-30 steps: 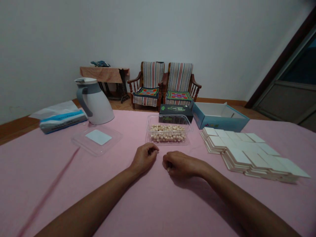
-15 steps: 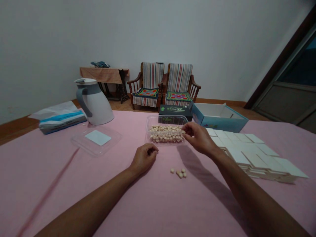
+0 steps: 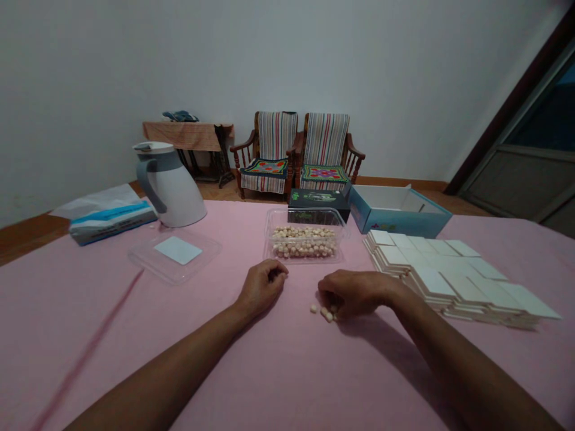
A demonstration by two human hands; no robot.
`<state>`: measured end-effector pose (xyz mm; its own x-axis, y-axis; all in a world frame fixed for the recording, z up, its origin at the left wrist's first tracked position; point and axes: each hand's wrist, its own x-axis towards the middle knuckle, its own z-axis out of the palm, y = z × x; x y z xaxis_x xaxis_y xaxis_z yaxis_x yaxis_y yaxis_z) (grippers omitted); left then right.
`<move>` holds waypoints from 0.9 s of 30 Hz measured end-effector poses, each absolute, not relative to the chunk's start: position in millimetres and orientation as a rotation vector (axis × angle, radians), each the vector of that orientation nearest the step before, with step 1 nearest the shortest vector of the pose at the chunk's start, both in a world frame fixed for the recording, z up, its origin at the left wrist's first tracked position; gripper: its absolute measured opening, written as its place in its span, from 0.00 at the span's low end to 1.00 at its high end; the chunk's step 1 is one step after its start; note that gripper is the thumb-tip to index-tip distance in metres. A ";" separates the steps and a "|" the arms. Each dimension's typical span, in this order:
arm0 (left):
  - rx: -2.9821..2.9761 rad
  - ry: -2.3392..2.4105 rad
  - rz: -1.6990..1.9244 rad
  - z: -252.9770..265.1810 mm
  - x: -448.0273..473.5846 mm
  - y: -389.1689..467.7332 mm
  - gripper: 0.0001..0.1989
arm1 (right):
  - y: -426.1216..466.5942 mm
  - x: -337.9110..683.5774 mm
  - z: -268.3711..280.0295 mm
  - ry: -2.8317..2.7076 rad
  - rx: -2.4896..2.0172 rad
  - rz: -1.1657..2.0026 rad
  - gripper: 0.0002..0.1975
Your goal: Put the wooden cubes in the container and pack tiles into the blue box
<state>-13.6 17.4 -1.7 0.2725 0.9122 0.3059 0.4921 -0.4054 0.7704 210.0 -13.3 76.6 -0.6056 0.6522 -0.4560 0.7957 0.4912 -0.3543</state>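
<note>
A clear plastic container point(image 3: 340, 251) stands at the table's middle, part full of small round cream-coloured pieces point(image 3: 304, 242) that look like dried seeds. Just in front of it my left hand point(image 3: 264, 284) rests on the cloth, its fingers loosely curled in with nothing seen in them. My right hand point(image 3: 354, 292) is low over a few loose cream-coloured pieces point(image 3: 327, 314), palm down with fingers bent and closed together. Its fingertips are among these pieces and cover part of the group. Whether a piece is pinched there stays hidden.
A pink cloth point(image 3: 251, 371) covers the table. On the left are a clear lid point(image 3: 139, 254), a white-grey jug point(image 3: 179, 194) and a tissue pack point(image 3: 114, 221). Stacked white tiles point(image 3: 449, 269) lie right; a black box point(image 3: 318, 203) and an open blue box point(image 3: 402, 218) stand behind.
My right hand has left the container's right edge and come down toward me to the loose pieces. My left hand has stayed in place.
</note>
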 end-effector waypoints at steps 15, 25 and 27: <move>2.019 1.285 1.012 -1.1 -13.2 18.6 0.07 | -5.4 216.5 75.4 2.575 1.190 -0.911 0.09; 2.036 1.277 1.004 -2.4 -12.8 18.9 0.07 | 6.9 228.7 89.9 3.045 2.261 -0.315 0.07; 2.037 1.279 1.006 -2.9 -12.8 19.3 0.07 | 1.8 225.8 90.6 2.968 2.000 -0.450 0.06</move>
